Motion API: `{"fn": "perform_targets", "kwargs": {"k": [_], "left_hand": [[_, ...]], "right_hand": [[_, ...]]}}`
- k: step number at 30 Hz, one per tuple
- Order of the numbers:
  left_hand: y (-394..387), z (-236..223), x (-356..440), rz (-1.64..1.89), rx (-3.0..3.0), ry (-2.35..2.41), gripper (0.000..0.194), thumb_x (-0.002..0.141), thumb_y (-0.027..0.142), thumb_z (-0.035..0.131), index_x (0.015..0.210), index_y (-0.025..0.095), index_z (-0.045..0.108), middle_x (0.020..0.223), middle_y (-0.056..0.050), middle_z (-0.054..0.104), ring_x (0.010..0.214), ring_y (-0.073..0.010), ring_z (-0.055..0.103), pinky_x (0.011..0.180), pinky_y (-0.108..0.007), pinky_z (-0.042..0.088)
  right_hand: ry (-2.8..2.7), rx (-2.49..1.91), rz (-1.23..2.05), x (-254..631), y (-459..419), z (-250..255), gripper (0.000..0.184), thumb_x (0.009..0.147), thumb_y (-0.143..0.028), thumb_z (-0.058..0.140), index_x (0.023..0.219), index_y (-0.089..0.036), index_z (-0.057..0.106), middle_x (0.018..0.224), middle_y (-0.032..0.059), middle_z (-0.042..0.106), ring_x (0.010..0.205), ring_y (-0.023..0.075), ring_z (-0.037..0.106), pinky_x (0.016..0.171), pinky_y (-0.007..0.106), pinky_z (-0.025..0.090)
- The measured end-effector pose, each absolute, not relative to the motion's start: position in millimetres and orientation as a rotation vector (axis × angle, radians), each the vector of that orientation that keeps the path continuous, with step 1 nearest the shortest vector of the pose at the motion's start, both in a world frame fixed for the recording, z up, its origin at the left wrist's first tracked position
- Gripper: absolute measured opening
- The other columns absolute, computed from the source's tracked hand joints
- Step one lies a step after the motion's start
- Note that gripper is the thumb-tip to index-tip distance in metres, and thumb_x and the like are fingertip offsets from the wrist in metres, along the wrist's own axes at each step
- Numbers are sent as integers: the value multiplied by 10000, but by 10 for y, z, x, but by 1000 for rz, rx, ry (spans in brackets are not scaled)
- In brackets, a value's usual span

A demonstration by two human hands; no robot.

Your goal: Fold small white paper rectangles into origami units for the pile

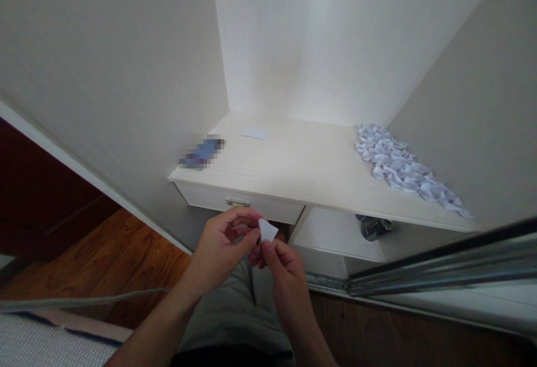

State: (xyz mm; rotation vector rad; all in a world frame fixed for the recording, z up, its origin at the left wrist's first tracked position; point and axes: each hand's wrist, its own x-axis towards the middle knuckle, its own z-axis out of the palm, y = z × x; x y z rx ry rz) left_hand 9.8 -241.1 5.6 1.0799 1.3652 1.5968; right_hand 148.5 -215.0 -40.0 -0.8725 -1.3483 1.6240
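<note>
Left of the white tabletop point(293, 157) and lower than it, a strip of wooden floor point(146, 255) shows beside a dark red panel point(46, 188). On the tabletop's left end, close to its front edge, lies a flat bluish item point(203, 153); it is pixelated, so I cannot tell what it is. Below the tabletop's front edge, toward its left, is a drawer point(205, 199) with a metal handle point(238, 203).

The left hand point(230, 238) is in front of the tabletop and lower than its edge, thumb and fingers pinched narrow on the left side of a small piece of white paper point(267, 231). Near the tabletop's back edge, left of its middle, a flat white slip point(254, 133) lies by itself. The piece of paper is in front of the tabletop, held up between both hands, with a pointed corner to the right. The right hand point(289, 269) grips its lower part, thumb on the near face, fingers partly hidden behind.

Below the tabletop's right half, a dark, shiny object point(371, 228) sits in an open compartment point(331, 233). Along the tabletop's right end runs a long band of white folded pieces point(403, 168), overlapping one another from the back edge to the front corner.
</note>
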Motion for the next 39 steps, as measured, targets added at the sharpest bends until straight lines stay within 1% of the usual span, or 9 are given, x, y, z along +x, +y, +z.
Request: {"fn": "perform_targets", "kwargs": {"k": [4,7,9,13,17,22,27,32,39], "left_hand": [[-2401,18,39,1575,1077,1370,107,769,182,805,869,165,770,833,-60,796,721,-167,751,656,-234,608],[-2403,-20,57,1645,1024,1405,92,759,200,825,819,162,766,813,-55,792,704,-163,750,677,-243,617],[-2411,-48,98,1703,989,1416,101,754,207,834,808,163,761,789,-46,785,708,-162,750,689,-242,619],[-2448,-114,214,1804,891,1439,121,765,228,832,824,168,744,759,-24,772,711,-157,742,671,-228,610],[-2481,-178,316,1849,856,1438,141,805,252,820,911,168,783,840,-31,783,761,-170,754,694,-251,626],[-2508,-207,431,1915,908,1398,84,839,225,804,912,184,805,825,-16,745,775,-156,732,696,-240,619],[-2570,-196,570,2003,1050,1388,65,854,173,782,912,194,804,816,-13,718,739,-130,704,655,-205,596],[-2636,-170,656,2064,1299,1482,165,866,80,741,938,216,800,835,-7,734,725,-104,702,627,-161,573],[-2638,-198,690,2150,1490,1542,191,886,67,725,990,218,780,906,-32,769,798,-138,742,678,-216,618]], "right_hand": [[-1472,-989,1415,1500,-2170,-400,423,969,-530,597,732,-202,721,675,16,680,644,165,602,614,270,450],[-1537,-1039,1222,1477,-2190,-415,288,958,-447,635,980,-205,788,809,41,764,704,185,678,652,282,511],[-1551,-1060,1061,1455,-2201,-423,294,943,-391,667,1141,-204,778,941,70,802,773,201,719,708,304,552],[-1515,-1049,835,1419,-2216,-401,315,947,-313,671,1232,-213,759,1057,98,802,829,208,731,746,321,577],[-1463,-1003,852,1400,-2220,-366,326,936,-290,693,1250,-234,764,1003,81,787,775,197,700,724,323,576],[-1308,-996,1013,1392,-2241,-380,356,904,-328,721,1248,-250,771,1081,85,786,897,227,713,794,361,598],[-1180,-980,1037,1407,-2260,-326,256,899,-255,692,1123,-263,816,1046,59,784,918,210,721,813,341,598],[-1128,-954,952,1407,-2284,-273,216,878,-190,696,1022,-269,836,961,38,795,887,199,732,806,328,601],[-1016,-926,1036,1371,-2334,-188,162,852,-205,728,963,-260,832,944,41,804,878,215,748,795,351,625]]}}
